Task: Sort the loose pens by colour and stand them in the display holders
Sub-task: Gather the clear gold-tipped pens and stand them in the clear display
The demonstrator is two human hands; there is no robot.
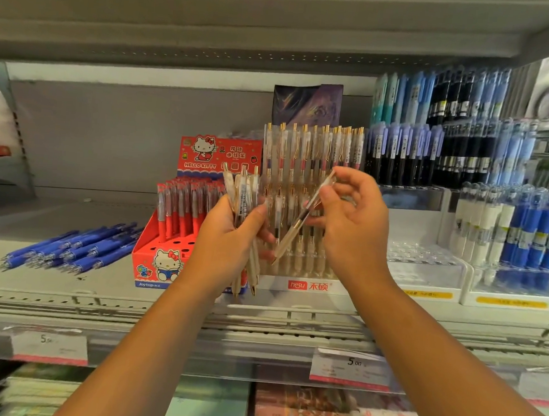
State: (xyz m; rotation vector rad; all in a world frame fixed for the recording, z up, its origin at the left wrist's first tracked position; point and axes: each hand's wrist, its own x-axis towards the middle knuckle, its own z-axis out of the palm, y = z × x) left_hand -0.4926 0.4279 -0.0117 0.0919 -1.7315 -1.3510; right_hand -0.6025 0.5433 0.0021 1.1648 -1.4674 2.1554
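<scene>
We judge ourselves partway through. Our left hand (229,237) has its fingers (264,237) curled round a bundle of cream pens (246,199), tips pointing down, so those are not yet stood. Our right hand (353,223) pinches a single cream pen (298,225) between thumb and fingertips. It is tilted, with its tip low and towards the left fingers.

Directly behind both sets of fingers stands the clear display holder (306,285). Its back rows are already filled with matching gold-clipped pens, but blur hides how many front slots are free.

Well to the left of the left fingers, a heap of loose blue pens (72,252) lies flat on the shelf (34,285), untouched. Between that heap and the left fingers, the red box (162,265) shows open holes at its front.

The cream lot looks nearly homed. The blue lot is wholly left to do.
</scene>
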